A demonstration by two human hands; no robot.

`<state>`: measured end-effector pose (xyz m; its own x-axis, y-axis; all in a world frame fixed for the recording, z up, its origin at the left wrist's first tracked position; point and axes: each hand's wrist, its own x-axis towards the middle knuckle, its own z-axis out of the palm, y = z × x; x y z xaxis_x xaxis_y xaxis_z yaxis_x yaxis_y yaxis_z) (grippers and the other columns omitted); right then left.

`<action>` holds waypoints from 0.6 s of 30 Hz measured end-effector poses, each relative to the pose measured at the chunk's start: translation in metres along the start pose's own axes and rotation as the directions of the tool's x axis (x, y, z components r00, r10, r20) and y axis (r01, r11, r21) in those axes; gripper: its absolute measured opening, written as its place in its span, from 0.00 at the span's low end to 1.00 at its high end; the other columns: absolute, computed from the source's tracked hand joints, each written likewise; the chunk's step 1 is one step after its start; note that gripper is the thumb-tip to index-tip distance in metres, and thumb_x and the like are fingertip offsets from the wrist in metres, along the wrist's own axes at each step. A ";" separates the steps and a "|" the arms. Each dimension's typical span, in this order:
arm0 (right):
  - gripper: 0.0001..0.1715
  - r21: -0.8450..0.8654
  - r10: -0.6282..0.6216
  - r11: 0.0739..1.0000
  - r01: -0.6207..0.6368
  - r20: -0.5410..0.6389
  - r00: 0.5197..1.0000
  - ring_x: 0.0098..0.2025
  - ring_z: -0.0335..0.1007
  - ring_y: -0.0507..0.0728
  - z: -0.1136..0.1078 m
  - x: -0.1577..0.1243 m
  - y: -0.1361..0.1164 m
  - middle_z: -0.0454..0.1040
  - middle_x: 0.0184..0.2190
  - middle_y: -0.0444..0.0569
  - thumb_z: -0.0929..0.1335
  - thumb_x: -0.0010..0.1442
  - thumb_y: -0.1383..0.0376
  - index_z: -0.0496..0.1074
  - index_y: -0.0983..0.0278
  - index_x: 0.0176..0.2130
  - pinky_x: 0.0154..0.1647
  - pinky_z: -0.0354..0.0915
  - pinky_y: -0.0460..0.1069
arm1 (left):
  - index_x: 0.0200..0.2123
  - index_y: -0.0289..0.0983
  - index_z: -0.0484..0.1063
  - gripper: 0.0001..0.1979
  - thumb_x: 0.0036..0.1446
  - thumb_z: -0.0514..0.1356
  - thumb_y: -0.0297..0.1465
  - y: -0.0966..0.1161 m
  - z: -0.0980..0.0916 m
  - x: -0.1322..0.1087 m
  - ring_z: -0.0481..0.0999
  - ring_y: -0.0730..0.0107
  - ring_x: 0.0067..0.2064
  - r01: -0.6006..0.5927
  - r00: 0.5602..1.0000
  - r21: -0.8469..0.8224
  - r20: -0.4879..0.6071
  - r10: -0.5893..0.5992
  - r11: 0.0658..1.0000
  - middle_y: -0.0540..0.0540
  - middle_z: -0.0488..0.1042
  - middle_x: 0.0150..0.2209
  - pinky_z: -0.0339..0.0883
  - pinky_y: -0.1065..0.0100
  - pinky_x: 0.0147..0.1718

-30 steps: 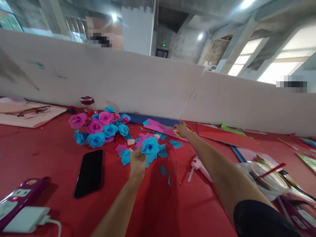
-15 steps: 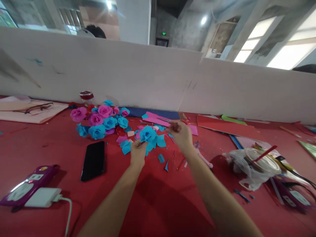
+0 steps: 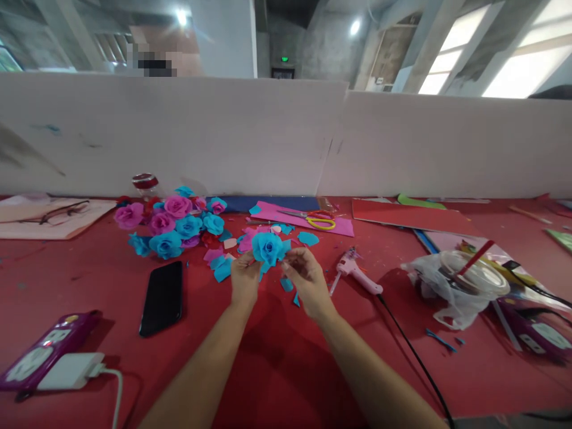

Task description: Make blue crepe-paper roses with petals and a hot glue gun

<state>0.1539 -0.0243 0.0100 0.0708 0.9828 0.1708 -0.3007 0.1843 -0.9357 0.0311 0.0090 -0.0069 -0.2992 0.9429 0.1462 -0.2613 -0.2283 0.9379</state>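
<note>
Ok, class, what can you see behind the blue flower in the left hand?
Behind the blue flower, held by the left hand, pink scraps and blue scraps show past its edges. Whatever lies directly behind it is covered and cannot be seen.

My red table (image 3: 268, 387) carries a pink glue gun (image 3: 363, 276), and I place everything else by it. Left of the gun I see blue and pink paper scraps (image 3: 222, 270); farther left, a black phone (image 3: 161, 299) and, past that, a purple power strip (image 3: 67, 338). Beyond the gun to its left sit a cluster of blue, pink and red paper flowers (image 3: 187, 226), a red-lidded jar (image 3: 145, 182) and a pink paper strip (image 3: 270, 214). Beyond it to the right lies a red board (image 3: 402, 215); directly right, a plastic bag (image 3: 456, 317).
</note>
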 end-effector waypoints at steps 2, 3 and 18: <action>0.14 0.081 0.057 0.995 -0.059 0.023 0.998 0.28 0.68 0.50 0.001 -0.001 -0.004 0.72 0.29 0.43 0.72 0.51 0.56 0.70 0.62 0.33 0.33 0.65 0.46 | 0.19 0.35 0.74 0.07 0.41 0.66 0.32 -0.001 0.001 -0.002 0.60 0.77 0.21 0.023 0.998 -0.002 0.056 -0.023 1.000 0.54 0.67 0.17 0.58 0.72 0.22; 0.14 0.107 0.104 0.989 -0.106 0.032 0.994 0.28 0.68 0.50 0.002 -0.001 -0.005 0.72 0.29 0.44 0.71 0.53 0.55 0.70 0.62 0.32 0.34 0.65 0.47 | 0.19 0.35 0.74 0.06 0.42 0.66 0.31 -0.003 0.002 -0.002 0.59 0.77 0.21 0.035 0.997 -0.013 0.068 -0.034 0.999 0.54 0.67 0.17 0.58 0.72 0.23; 0.07 0.150 0.052 0.988 -0.046 -0.042 0.998 0.29 0.68 0.51 -0.001 0.003 -0.013 0.72 0.26 0.41 0.70 0.48 0.65 0.71 0.62 0.32 0.36 0.65 0.48 | 0.19 0.37 0.75 0.03 0.37 0.67 0.27 -0.007 0.010 -0.009 0.64 0.77 0.23 0.061 0.994 -0.058 0.096 -0.056 0.996 0.54 0.72 0.19 0.64 0.71 0.29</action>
<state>0.1595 -0.0242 0.0226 0.0945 0.9896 0.1086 -0.4432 0.1395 -0.8855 0.0454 0.0044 -0.0120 -0.1951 0.9730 0.1232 -0.3323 -0.1837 0.9251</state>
